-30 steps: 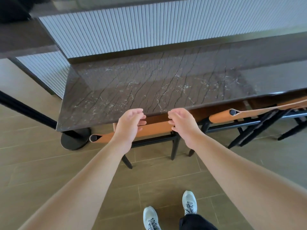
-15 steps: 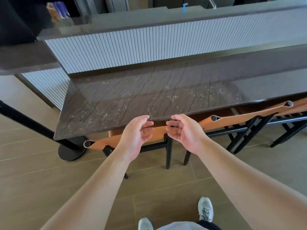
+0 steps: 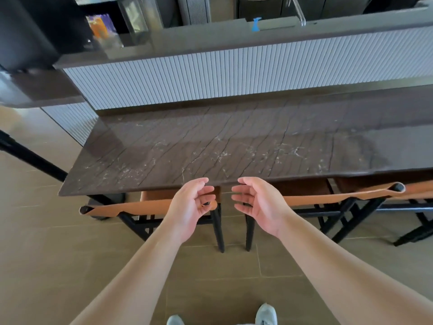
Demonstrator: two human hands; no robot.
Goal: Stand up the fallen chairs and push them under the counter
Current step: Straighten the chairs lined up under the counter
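Chairs: two upright, tan backs just under the counter [image 3: 234, 146] lip; left chair [image 3: 131, 208] at 8 o'clock of the hands, right chair [image 3: 328, 198] at 3 o'clock, likely pushed home.
Left hand [image 3: 189, 207]: fingers loosely spread, gripping nothing.
Right hand [image 3: 260, 202]: likewise empty, palm inward.
Surface: dark veined stone, bare.
Room: ribbed white panel [image 3: 234, 73] at 12 o'clock; tan tiled floor [image 3: 58, 266].

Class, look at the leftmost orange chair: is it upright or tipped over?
Upright: the leftmost orange chair stands on its black legs, seat tucked under the counter.
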